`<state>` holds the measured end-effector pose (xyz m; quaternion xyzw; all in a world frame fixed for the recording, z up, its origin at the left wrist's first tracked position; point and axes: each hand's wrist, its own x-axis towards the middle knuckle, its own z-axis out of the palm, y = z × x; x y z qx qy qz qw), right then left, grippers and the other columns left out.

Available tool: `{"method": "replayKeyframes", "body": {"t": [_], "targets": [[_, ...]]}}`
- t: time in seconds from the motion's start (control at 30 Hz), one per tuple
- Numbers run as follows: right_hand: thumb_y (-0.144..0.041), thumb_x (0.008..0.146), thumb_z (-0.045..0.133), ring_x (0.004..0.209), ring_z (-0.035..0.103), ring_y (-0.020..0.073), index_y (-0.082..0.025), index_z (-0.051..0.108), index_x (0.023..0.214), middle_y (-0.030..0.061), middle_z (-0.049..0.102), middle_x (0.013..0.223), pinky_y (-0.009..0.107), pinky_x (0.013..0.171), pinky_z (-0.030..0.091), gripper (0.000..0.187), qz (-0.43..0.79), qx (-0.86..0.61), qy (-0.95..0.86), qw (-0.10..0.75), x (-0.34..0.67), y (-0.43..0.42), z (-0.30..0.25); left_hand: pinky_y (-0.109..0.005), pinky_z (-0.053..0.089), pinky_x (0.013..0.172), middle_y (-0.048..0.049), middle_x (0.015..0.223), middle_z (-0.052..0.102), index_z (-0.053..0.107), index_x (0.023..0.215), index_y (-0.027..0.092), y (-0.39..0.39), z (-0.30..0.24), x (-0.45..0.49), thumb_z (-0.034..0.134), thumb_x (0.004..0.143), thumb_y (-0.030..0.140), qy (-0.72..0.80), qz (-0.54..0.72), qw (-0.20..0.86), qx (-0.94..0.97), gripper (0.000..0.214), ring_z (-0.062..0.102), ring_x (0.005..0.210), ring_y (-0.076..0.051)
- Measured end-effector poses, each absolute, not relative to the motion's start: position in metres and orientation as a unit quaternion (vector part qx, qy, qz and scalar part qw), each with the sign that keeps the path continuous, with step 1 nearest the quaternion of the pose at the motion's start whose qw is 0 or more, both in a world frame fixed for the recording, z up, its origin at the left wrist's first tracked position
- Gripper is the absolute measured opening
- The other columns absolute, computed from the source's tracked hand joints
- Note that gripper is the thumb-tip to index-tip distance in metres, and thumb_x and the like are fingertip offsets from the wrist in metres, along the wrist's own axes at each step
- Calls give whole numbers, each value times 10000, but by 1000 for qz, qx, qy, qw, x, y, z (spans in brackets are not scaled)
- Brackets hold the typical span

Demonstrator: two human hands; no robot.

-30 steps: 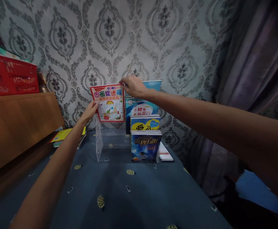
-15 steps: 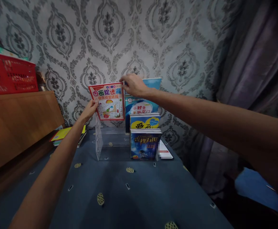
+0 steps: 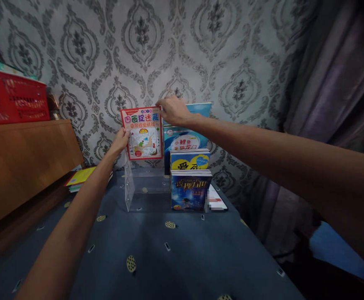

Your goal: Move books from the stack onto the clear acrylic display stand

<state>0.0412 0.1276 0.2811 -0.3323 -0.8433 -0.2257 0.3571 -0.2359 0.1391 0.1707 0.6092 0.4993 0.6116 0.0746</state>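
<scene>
While the left hand (image 3: pixel 121 141) is pinching the left edge of the red-bordered book (image 3: pixel 143 135) above the clear rack (image 3: pixel 129 191), the right hand (image 3: pixel 174 111) is grasping its top right corner; steadying seems underway, the next move probably calling for even support.

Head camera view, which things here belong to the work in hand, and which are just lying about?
In the work:
- red-bordered book, held by the left hand and right hand
- clear stand, below it
- blue front book and others standing behind it

Apparently lying about:
- pile of books, left
- red basket on the wooden cabinet
</scene>
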Motion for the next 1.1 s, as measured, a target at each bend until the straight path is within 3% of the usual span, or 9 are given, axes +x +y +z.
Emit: {"method": "replayKeyframes", "body": {"t": [0.23,0.4,0.67,0.97,1.1], "targets": [[-146,921,437,1198,531,356,-160,664,1271,174,652,1270,526,971,419,417,-211,-359,-850,322,48,115,277,-344,524,821,-39,837,654,583,871,190,155,165,-240,556,827,281,538,603,67,586,104,592,822,-205],[-156,922,432,1175,534,355,-167,693,1205,168,659,1246,526,962,413,384,-227,-349,-852,318,58,112,271,-352,520,820,-30,805,645,597,845,180,158,155,-243,549,740,202,551,596,72,580,118,602,797,-209],[-169,972,436,1336,414,332,-197,687,1161,118,603,1334,574,1092,294,315,-296,-231,-867,327,60,92,244,-346,528,783,-8,750,633,605,873,177,161,145,-242,605,725,222,552,594,88,578,154,602,748,-198],[-95,904,537,1410,401,298,-194,692,1104,154,571,1439,595,1158,291,271,-153,-31,-942,298,43,5,122,-331,527,800,-39,846,659,607,857,171,150,137,-242,569,822,308,552,589,78,585,146,623,829,-207],[-64,868,561,1376,458,295,-146,684,1068,209,596,1397,547,1129,391,249,-40,-14,-959,281,32,-23,49,-340,537,751,-50,852,658,599,944,181,144,129,-252,423,942,375,587,575,63,566,262,640,811,-208]]}}
